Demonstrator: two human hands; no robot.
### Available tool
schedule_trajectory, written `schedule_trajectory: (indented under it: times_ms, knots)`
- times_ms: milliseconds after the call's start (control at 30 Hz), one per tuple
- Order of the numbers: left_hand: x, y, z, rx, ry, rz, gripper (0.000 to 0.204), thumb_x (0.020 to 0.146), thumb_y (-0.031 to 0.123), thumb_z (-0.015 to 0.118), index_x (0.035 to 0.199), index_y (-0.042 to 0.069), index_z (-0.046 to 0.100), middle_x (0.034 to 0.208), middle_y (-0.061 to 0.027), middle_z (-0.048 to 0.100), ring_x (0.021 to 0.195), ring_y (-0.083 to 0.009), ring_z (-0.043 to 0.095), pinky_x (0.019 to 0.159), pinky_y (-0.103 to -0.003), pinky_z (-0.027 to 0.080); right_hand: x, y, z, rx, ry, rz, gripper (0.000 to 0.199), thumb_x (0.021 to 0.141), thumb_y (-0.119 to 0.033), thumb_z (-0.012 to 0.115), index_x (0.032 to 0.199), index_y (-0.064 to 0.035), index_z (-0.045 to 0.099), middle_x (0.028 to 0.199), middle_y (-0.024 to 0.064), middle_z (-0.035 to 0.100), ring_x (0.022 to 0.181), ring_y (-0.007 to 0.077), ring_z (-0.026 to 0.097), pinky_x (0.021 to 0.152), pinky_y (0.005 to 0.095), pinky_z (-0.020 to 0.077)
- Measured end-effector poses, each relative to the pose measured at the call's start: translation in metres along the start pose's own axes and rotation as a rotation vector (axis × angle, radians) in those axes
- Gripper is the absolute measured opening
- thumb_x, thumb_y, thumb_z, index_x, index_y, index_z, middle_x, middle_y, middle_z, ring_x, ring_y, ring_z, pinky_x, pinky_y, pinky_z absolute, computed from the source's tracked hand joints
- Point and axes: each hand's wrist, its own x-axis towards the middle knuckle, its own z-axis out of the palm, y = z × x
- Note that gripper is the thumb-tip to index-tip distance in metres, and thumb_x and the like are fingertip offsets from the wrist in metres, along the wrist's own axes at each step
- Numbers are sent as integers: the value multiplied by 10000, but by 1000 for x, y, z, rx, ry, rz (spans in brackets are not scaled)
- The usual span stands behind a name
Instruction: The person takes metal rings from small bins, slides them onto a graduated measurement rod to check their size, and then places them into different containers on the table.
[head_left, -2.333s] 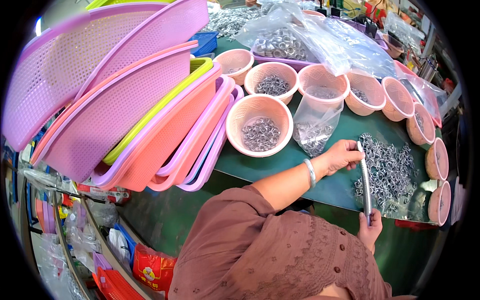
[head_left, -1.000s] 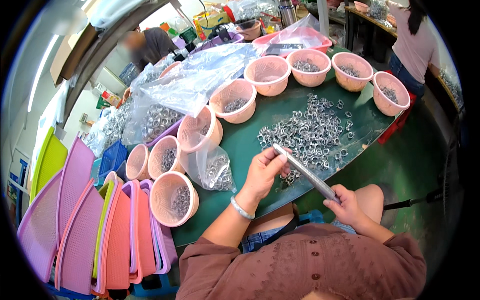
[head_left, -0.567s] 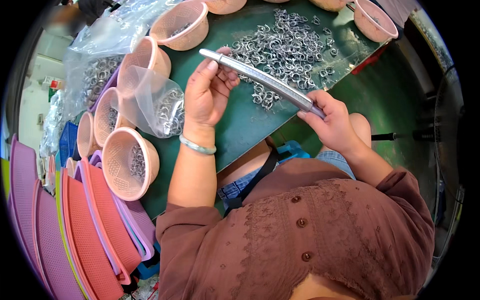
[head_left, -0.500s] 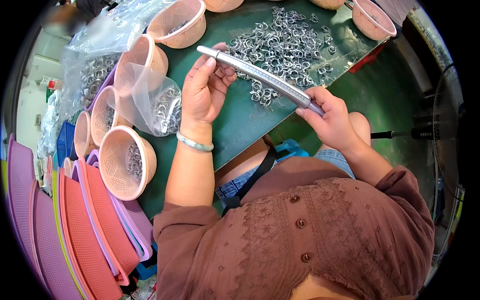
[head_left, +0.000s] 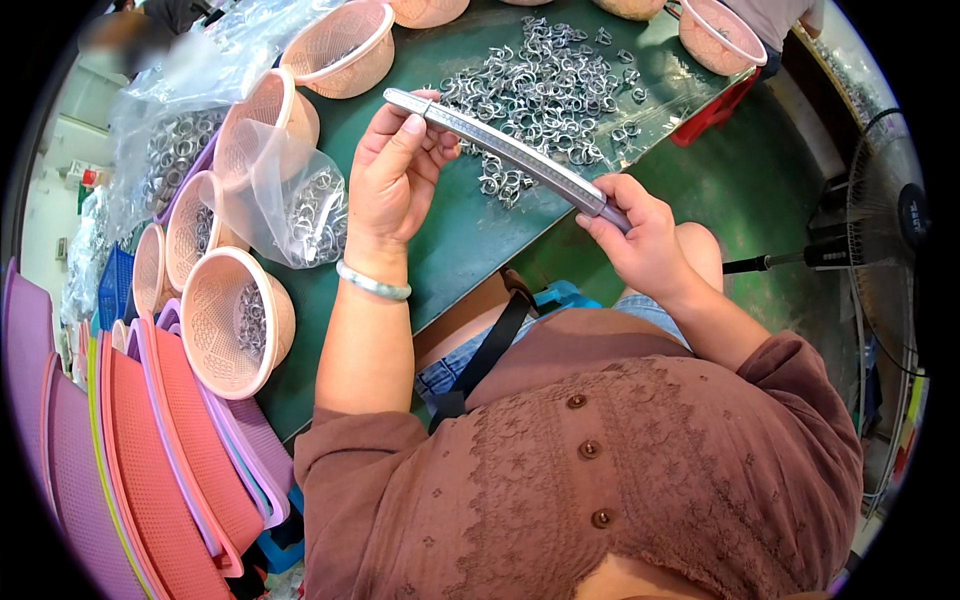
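A silver ring mandrel (head_left: 515,152) with graduated markings lies across the space between my hands, its narrow tip toward the upper left. My right hand (head_left: 640,235) is closed round its handle at the thick end. Around the mandrel near the tip sits a thin ring (head_left: 429,108), which my left hand (head_left: 392,185) pinches between thumb and fingers. Part of that ring is hidden by the fingers. Just beyond the mandrel, a loose pile of silver rings (head_left: 545,95) spreads over the green tabletop (head_left: 455,245).
Peach plastic baskets (head_left: 215,345) line the table's left side and far edge. A clear bag of rings (head_left: 318,215) lies left of my wrist. Stacked pink and purple baskets (head_left: 150,450) stand at lower left. A fan (head_left: 880,230) is at far right.
The whole view has shifted slightly, so things sit a little further left in the picture. Both hands keep the same hold on the mandrel and ring.
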Motion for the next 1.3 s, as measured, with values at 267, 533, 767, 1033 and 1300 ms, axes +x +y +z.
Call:
schedule_trajectory:
  times_ms: [267,533,767,1033,1300]
  knots:
    - [-5,3,9,97,104,28,239,861,89,489,1076,-12,509,902,-70,580,757,-153,569,678,-288,464,0,-2,1,-8,21,-3,192,743,-34,628,908,-2,534,687,70,534,594,104,492,552,230,413]
    - [-16,25,38,320,243,87,139,819,100,564,911,-4,575,733,-41,570,627,-97,509,595,-237,425,-9,-10,-8,469,-199,279,183,759,16,597,930,2,533,756,-32,487,651,19,406,580,149,329]
    - [-29,39,68,299,352,211,124,807,93,570,893,3,566,742,-33,575,607,-79,506,571,-214,413,-7,-24,-8,234,-159,-26,195,777,20,582,959,15,512,764,-27,491,648,20,401,569,150,333]
    - [-29,39,64,433,291,-20,144,824,82,550,941,-1,568,720,-32,546,598,-86,513,562,-215,422,-6,-13,-18,299,-242,62,200,761,25,593,949,21,522,765,-11,511,654,25,425,573,155,348]
    - [-21,94,52,669,615,557,113,780,29,604,893,35,598,708,-2,560,575,-64,491,521,-191,402,-14,-3,-34,300,-204,107,202,753,24,597,940,18,523,749,-18,504,639,30,422,563,156,344]
